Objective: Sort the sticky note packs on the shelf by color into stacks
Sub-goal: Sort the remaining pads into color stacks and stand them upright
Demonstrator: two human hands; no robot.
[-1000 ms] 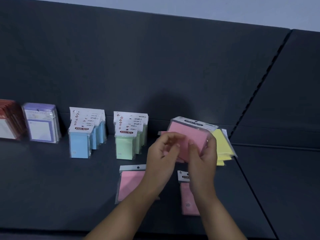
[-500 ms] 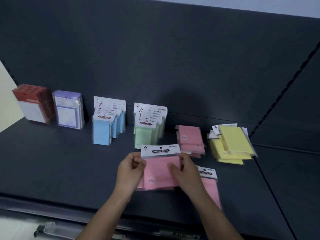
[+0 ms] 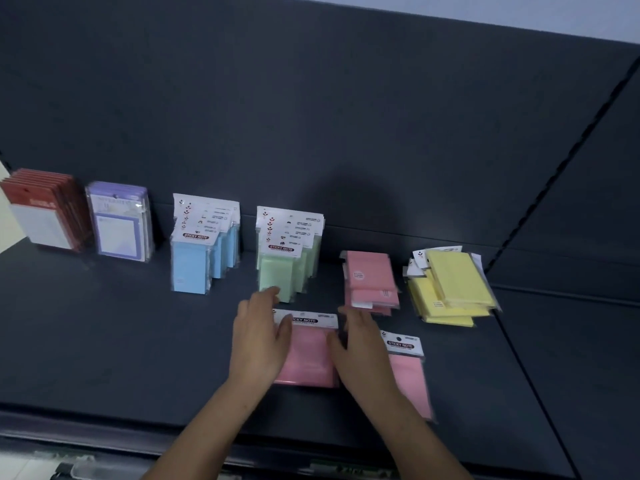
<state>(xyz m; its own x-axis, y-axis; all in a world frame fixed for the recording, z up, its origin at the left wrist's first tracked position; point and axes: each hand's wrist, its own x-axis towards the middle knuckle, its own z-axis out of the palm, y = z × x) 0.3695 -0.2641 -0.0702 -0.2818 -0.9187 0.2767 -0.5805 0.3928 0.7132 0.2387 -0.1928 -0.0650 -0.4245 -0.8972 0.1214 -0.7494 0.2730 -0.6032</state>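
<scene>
Down it comes: the pink pack (image 3: pixel 308 362), lifted half a second ago, now lies flat on the shelf (image 3: pixel 138 341), near centre. The left hand (image 3: pixel 259 337) and right hand (image 3: pixel 362 348) rest on its side edges, fingers fairly straight, nothing pinched. The risk is on the left, where the fingertips sit just beside the upright green row (image 3: pixel 291 258) (one nudge could topple it). The slick wrap may also slide toward the near lip. There's open room to the left, while a second pink pack (image 3: pixel 410 375) and the pink stack (image 3: pixel 370 282) crowd the right.

Pink pack (image 3: pixel 308 358) now down on shelf (image 3: pixel 104 341)
</scene>
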